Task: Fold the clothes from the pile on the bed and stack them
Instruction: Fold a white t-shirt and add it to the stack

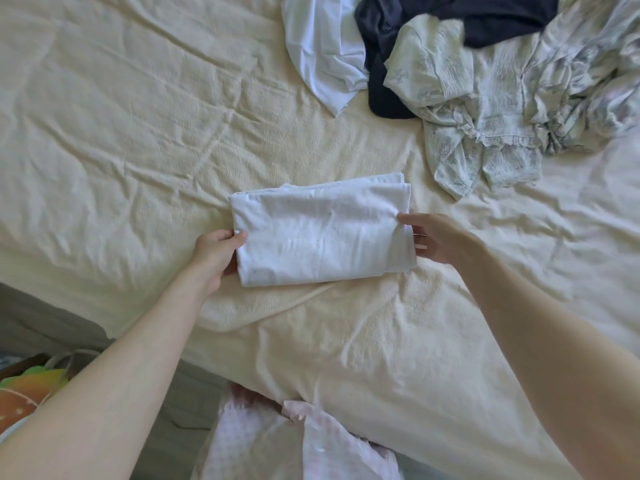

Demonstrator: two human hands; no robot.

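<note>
A folded white garment lies as a neat rectangle in the middle of the cream bed. My left hand grips its left edge, thumb on top and fingers underneath. My right hand pinches its right edge, thumb on top. The pile of unfolded clothes sits at the far right: a white garment, a dark navy garment and a pale green floral garment with lace trim.
The bed's near edge runs across the lower left, with grey floor beyond it. A colourful bag stands at the bottom left. Pale pink patterned cloth shows at the bottom centre, below the bed edge.
</note>
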